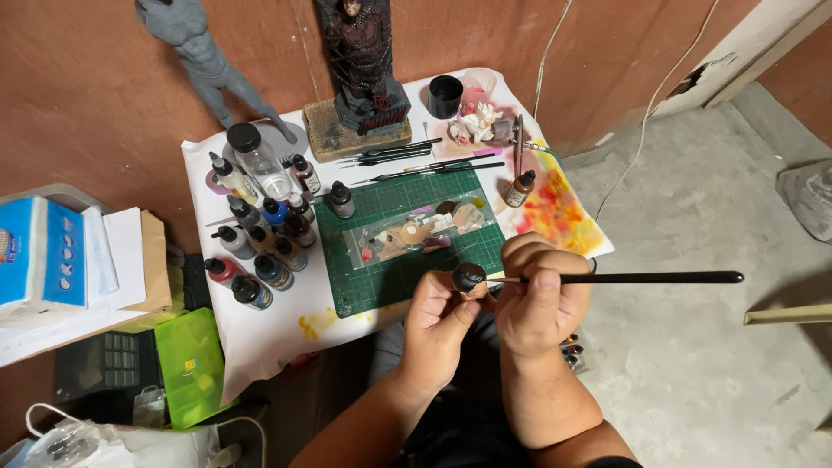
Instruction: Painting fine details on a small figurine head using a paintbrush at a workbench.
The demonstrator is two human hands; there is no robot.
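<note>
- The left hand (438, 316) is pinching a small dark round piece (469, 276) at its fingertips, just above the thumb; it is probably light and easily marred, so gripping from below, clear of the top, is looking safest.
- The right hand (537, 299) is closing around a thin black brush (624, 278), the tip touching the piece, the long stiff handle jutting out to its right.
- The green mat (407, 234) is lying just beyond both hands.
</note>
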